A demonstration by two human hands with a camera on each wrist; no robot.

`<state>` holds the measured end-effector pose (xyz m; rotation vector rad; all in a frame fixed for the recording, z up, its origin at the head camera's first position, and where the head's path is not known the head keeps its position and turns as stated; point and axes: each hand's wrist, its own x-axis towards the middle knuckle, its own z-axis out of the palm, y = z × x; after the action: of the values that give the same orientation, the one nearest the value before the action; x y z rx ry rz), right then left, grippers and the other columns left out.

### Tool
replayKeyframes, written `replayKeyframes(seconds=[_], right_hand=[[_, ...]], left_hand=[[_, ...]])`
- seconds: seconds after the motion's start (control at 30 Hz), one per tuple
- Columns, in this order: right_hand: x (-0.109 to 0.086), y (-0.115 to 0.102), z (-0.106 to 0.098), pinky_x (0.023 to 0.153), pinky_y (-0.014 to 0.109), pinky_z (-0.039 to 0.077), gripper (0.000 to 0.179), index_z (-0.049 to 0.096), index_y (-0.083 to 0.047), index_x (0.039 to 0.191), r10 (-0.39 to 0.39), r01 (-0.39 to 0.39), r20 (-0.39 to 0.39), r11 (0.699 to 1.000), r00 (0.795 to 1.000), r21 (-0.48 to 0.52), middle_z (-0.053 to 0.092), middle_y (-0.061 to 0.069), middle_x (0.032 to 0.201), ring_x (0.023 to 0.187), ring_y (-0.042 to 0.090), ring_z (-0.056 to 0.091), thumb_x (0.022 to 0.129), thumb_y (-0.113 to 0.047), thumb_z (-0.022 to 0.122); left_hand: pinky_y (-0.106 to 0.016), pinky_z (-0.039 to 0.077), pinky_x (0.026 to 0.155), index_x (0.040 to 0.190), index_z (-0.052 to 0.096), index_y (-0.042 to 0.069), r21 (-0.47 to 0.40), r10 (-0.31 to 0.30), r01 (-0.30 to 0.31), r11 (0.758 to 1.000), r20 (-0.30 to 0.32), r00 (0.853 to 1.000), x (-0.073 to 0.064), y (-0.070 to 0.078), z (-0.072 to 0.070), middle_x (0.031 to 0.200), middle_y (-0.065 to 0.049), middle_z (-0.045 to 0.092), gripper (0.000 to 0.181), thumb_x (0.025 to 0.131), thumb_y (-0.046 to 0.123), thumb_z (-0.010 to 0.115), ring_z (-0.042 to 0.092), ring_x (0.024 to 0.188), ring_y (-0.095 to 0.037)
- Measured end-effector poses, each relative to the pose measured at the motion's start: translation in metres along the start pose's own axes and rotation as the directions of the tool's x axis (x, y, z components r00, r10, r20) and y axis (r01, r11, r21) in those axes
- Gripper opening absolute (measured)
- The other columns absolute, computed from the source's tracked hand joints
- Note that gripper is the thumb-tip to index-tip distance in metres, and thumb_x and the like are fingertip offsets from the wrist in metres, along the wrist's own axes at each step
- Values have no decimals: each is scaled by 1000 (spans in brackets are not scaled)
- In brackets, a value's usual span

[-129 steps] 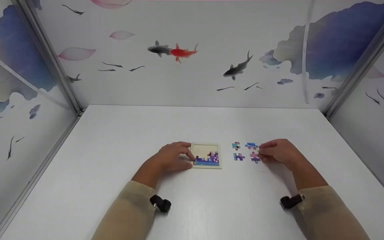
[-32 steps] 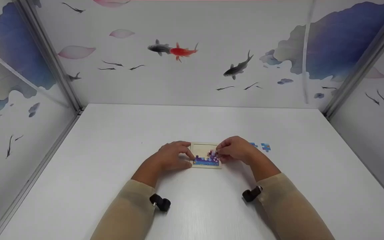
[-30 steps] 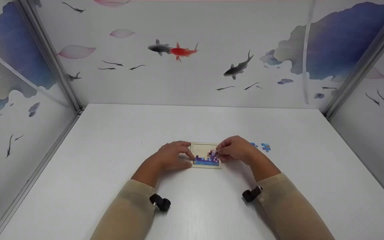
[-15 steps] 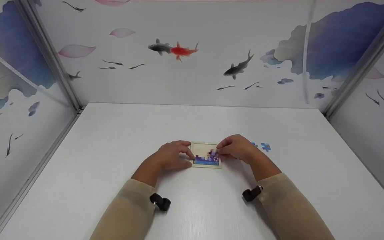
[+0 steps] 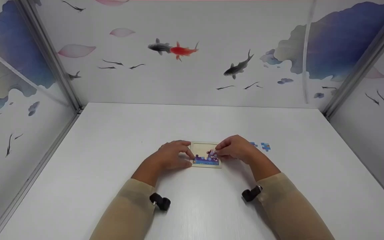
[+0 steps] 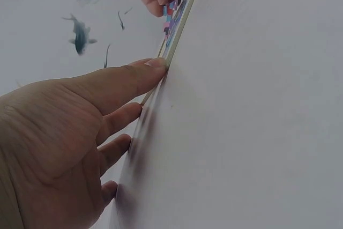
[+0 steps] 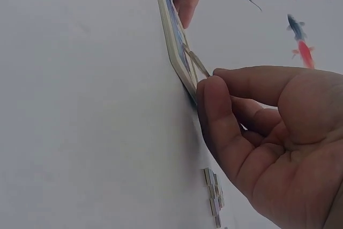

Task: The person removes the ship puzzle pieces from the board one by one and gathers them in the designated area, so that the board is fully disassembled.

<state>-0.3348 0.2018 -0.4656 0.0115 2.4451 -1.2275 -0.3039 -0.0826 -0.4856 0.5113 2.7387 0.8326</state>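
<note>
A wooden jigsaw frame (image 5: 208,167) lies flat on the white table, its lower part filled with blue and purple puzzle pieces (image 5: 206,161). My left hand (image 5: 173,155) holds the frame's left side, the thumb (image 6: 155,64) against its near edge and other fingers spread along the side. Over the frame's right part, my right hand (image 5: 237,149) pinches a jigsaw piece (image 7: 198,63) between thumb and index finger. That piece stands tilted, one end down inside the frame. Its printed face is mostly hidden in the right wrist view.
Right of the frame lie loose blue jigsaw pieces (image 5: 265,147), partly covered by the right hand in the head view. White walls printed with fish and leaves enclose the table's back and sides. Black wrist cameras (image 5: 252,193) sit at both cuffs.
Since the oldest frame, my right hand has come left from the loose pieces to the frame, bringing a piece. Over the last second it shifts only slightly left. The left hand stays put.
</note>
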Motion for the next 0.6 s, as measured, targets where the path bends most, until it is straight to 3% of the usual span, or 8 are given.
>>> replayKeyframes(seconds=[0.27, 0.6], right_hand=[[-2, -2, 1, 81, 27, 59, 13, 83, -15, 107, 1, -2, -1, 992, 1000, -128, 79, 6, 108, 92, 19, 71, 95, -19, 82], [-1, -5, 4, 78, 27, 56, 9, 84, -19, 104, 1, -2, -5, 976, 1000, -217, 78, 4, 108, 94, 20, 68, 95, -20, 82]], left_hand=[[-64, 15, 135, 105, 81, 42, 7, 1, -1, 1000, 0, 1000, 0, 0, 0, 169, 10, 47, 14, 93, 35, 81, 29, 166, -29], [-63, 15, 135, 105, 81, 41, 14, 3, -3, 1000, 3, 1000, -2, 2, -2, 168, 10, 47, 13, 94, 34, 81, 30, 165, -29]])
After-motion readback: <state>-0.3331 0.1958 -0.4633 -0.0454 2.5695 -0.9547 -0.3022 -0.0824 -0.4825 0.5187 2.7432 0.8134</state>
